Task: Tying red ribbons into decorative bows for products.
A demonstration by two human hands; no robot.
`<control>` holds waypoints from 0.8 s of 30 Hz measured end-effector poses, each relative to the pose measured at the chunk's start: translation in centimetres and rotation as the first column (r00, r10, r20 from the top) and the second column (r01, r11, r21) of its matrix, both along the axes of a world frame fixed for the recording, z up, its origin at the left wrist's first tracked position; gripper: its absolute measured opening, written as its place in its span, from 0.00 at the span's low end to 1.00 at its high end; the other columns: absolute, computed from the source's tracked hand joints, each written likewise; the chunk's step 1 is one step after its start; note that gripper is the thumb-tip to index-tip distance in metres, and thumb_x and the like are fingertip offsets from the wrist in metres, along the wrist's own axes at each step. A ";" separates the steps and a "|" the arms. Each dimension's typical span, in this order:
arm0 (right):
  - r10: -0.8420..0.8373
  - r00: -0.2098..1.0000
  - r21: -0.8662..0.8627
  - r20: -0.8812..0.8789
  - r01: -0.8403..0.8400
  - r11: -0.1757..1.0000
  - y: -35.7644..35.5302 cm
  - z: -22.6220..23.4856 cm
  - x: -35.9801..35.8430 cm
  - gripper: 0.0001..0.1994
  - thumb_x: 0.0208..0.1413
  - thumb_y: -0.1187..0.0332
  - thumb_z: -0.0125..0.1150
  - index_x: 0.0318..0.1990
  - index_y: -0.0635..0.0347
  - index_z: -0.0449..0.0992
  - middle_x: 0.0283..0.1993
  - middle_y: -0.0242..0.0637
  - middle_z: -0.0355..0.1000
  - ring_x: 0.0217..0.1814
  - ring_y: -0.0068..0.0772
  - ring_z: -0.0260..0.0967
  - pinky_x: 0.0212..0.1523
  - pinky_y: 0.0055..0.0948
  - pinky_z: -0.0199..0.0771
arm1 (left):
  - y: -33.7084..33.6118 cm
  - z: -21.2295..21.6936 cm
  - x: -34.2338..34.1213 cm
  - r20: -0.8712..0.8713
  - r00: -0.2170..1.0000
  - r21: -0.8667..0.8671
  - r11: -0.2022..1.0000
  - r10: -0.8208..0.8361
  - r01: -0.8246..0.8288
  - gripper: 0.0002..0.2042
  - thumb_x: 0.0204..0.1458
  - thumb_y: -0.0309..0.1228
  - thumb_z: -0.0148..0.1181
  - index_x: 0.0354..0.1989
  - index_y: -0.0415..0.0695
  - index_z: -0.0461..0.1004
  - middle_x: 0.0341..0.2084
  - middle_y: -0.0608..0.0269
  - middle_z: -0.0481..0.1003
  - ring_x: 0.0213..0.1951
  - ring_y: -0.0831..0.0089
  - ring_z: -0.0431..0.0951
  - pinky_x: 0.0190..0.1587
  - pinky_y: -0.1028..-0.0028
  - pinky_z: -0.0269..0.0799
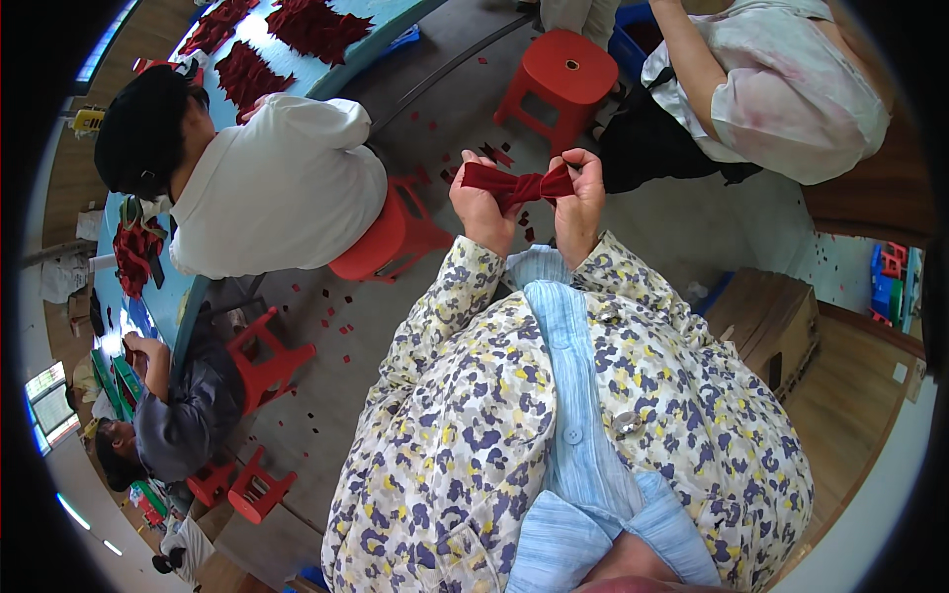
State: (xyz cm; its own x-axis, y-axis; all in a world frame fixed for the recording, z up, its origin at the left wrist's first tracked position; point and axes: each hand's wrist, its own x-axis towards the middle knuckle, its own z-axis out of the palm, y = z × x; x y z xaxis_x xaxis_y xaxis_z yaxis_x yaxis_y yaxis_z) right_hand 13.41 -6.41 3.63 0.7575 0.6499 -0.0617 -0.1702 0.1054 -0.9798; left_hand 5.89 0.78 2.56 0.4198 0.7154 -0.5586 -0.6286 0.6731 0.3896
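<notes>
A strip of deep red, velvety cloth (521, 186), knotted at its centre into a bow-like shape, is being held up between two bare hands in the upper middle of the frame. Its left end is being gripped by the left hand (481, 210), with the fingers closed narrowly on the flat, broad tail. By the right hand (581, 203) the other end is being pinched close to the bunched knot, thumb and curled fingers drawn together on the soft pile; how the fingertips are being placed behind the cloth cannot be told. Both forearms are being covered by a pale jacket (440, 301) printed with purple and yellow blotches, and beneath it a crinkled, striped blue shirt (568, 395) is being worn.

Past the hands, a smooth red plastic stool (565, 74) with a round hole in its seat is being shown at upper centre. Crumpled heaps of matching red cloth (316, 30) are being borne by a pale blue table (395, 14) at upper left, where a white-shirted co-worker (282, 188) is being supported by another red stool (395, 237). The grey floor is being speckled by small angular red scraps (344, 328).
</notes>
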 end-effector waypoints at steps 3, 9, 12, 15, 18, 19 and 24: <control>-0.001 0.999 0.032 0.039 0.000 0.999 -0.1 -0.2 -0.1 0.12 0.55 0.77 0.50 0.45 0.58 0.58 0.29 0.30 0.69 0.22 0.12 0.59 0.20 0.14 0.57 | 0.1 -0.3 0.1 -0.031 0.999 0.021 1.000 0.018 -0.018 0.13 0.59 0.44 0.49 0.27 0.50 0.66 0.22 0.73 0.68 0.24 0.79 0.70 0.27 0.73 0.69; -0.010 0.955 0.048 0.295 -0.004 0.999 -0.2 -0.3 0.1 0.16 0.50 0.82 0.46 0.46 0.60 0.58 0.31 0.30 0.65 0.23 0.16 0.59 0.24 0.17 0.61 | 0.0 0.2 0.0 -0.072 0.997 0.039 0.999 0.014 -0.011 0.15 0.58 0.45 0.50 0.25 0.49 0.67 0.21 0.73 0.68 0.23 0.78 0.70 0.25 0.73 0.68; -0.021 0.904 0.089 0.427 -0.019 0.996 -0.5 0.2 0.3 0.16 0.50 0.82 0.45 0.47 0.60 0.58 0.29 0.31 0.66 0.24 0.17 0.59 0.25 0.18 0.63 | -0.1 0.0 0.1 -0.083 0.996 0.080 0.997 -0.010 0.017 0.15 0.57 0.45 0.53 0.24 0.48 0.69 0.19 0.72 0.69 0.22 0.79 0.70 0.27 0.76 0.67; 0.066 0.887 -0.060 0.456 -0.043 0.997 -0.8 0.6 0.3 0.19 0.46 0.84 0.43 0.48 0.61 0.58 0.28 0.31 0.66 0.25 0.17 0.60 0.26 0.18 0.63 | -0.1 -0.9 0.2 -0.082 0.996 0.125 0.992 -0.018 0.028 0.16 0.56 0.46 0.54 0.24 0.47 0.70 0.18 0.71 0.68 0.22 0.79 0.70 0.25 0.77 0.67; 0.039 0.932 -0.027 0.360 -0.031 0.999 -0.6 1.1 0.1 0.21 0.44 0.85 0.43 0.48 0.62 0.57 0.26 0.31 0.66 0.25 0.18 0.62 0.27 0.18 0.64 | -0.2 -1.3 0.3 -0.069 0.997 0.151 0.987 -0.043 0.053 0.17 0.55 0.47 0.55 0.23 0.47 0.70 0.17 0.71 0.68 0.22 0.80 0.69 0.25 0.78 0.66; 0.038 0.946 -0.016 0.322 -0.034 0.999 -0.6 1.3 0.1 0.20 0.44 0.85 0.45 0.48 0.62 0.57 0.27 0.31 0.66 0.26 0.18 0.62 0.29 0.18 0.65 | -0.2 -1.3 0.3 -0.060 0.997 0.146 0.988 -0.048 0.057 0.17 0.55 0.47 0.55 0.23 0.47 0.69 0.17 0.72 0.68 0.21 0.79 0.69 0.24 0.78 0.66; 0.022 0.886 -0.070 0.463 0.012 0.997 -1.2 -0.4 1.9 0.18 0.48 0.84 0.45 0.48 0.61 0.59 0.32 0.31 0.65 0.32 0.18 0.62 0.37 0.17 0.65 | -0.8 0.4 1.0 -0.120 0.992 0.016 0.999 -0.042 0.044 0.17 0.55 0.47 0.56 0.23 0.47 0.69 0.17 0.71 0.68 0.19 0.79 0.70 0.21 0.77 0.65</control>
State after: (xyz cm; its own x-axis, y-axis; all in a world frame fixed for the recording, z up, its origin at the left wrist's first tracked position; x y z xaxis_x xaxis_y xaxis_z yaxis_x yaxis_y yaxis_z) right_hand 15.28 -7.65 3.23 0.7074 0.6609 0.2506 0.3041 0.0354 -0.9520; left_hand 6.89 -0.07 2.93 0.3813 0.7090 -0.5932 -0.5478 0.6902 0.4728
